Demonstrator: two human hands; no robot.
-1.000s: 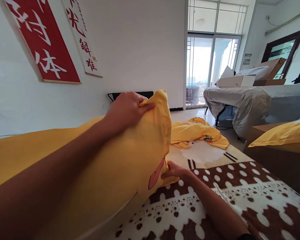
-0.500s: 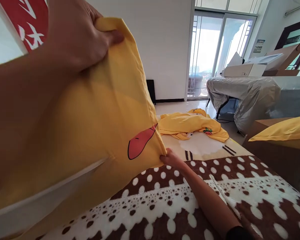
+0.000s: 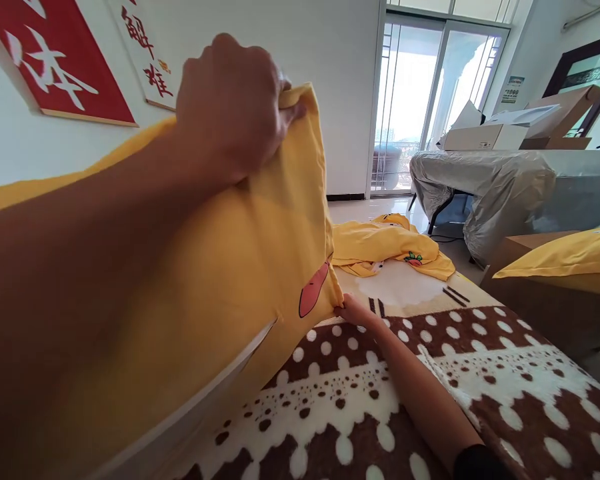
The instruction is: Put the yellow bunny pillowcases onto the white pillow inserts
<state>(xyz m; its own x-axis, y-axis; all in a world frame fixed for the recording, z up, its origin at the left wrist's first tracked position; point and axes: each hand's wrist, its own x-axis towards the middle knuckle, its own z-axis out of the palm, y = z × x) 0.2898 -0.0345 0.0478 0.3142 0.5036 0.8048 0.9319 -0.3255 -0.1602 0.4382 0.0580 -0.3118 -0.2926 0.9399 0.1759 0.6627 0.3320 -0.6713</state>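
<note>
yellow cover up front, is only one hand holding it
No, the left hand grips an upper corner of the yellow cover and the right hand grips a lower one.

Glaring glass doors (image 3: 437, 100), dim left foreground

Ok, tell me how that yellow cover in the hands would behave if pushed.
The yellow cover would probably buckle, since soft creases show below the left hand. Its far edge may resist slightly more, looking fairly straight between that hand and the right hand. The pale slit would likely gape wider, as it stands partly open.
</note>
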